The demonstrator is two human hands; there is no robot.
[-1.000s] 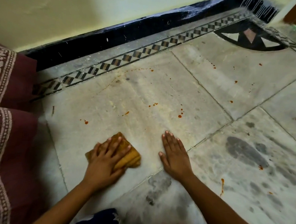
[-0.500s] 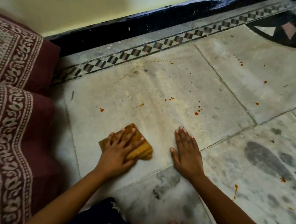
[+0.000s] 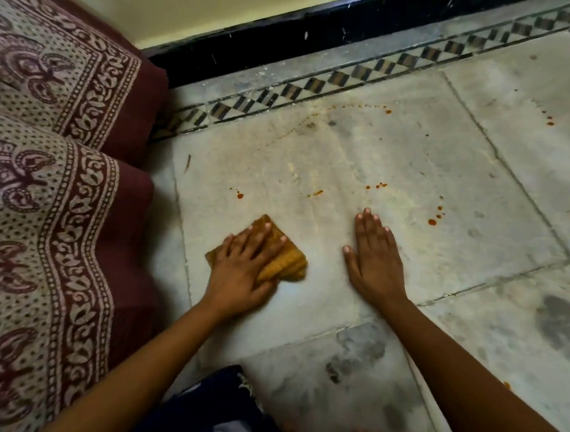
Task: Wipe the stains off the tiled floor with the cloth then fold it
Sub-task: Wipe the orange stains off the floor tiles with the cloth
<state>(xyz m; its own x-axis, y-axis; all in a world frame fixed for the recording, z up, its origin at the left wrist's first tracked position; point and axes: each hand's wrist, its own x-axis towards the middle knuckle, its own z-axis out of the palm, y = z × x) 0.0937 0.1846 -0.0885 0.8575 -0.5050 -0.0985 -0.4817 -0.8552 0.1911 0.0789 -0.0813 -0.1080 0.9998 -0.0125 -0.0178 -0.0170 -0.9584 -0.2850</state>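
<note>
My left hand (image 3: 241, 269) presses flat on a bunched mustard-yellow cloth (image 3: 287, 264) lying on the pale tiled floor (image 3: 395, 155). The cloth's right half and far corner stick out from under the fingers. My right hand (image 3: 372, 256) rests palm down on the bare tile a little to the right of the cloth, fingers together, holding nothing. Small orange-red stains dot the tile beyond both hands: one drop (image 3: 240, 196) just past the cloth, a smear (image 3: 318, 193) in the middle, and a cluster (image 3: 433, 220) to the right.
A maroon patterned bedspread (image 3: 47, 187) hangs along the left, close to the cloth. A checkered border strip (image 3: 350, 74) and a black skirting (image 3: 320, 29) run along the far wall. Dark grey blotches (image 3: 558, 322) mark the near right tiles. Dark clothing (image 3: 220, 410) lies below.
The view has shifted left, bringing more bedspread into sight. My left hand has slid the cloth a little left toward the tile joint. My right hand stays planted.
</note>
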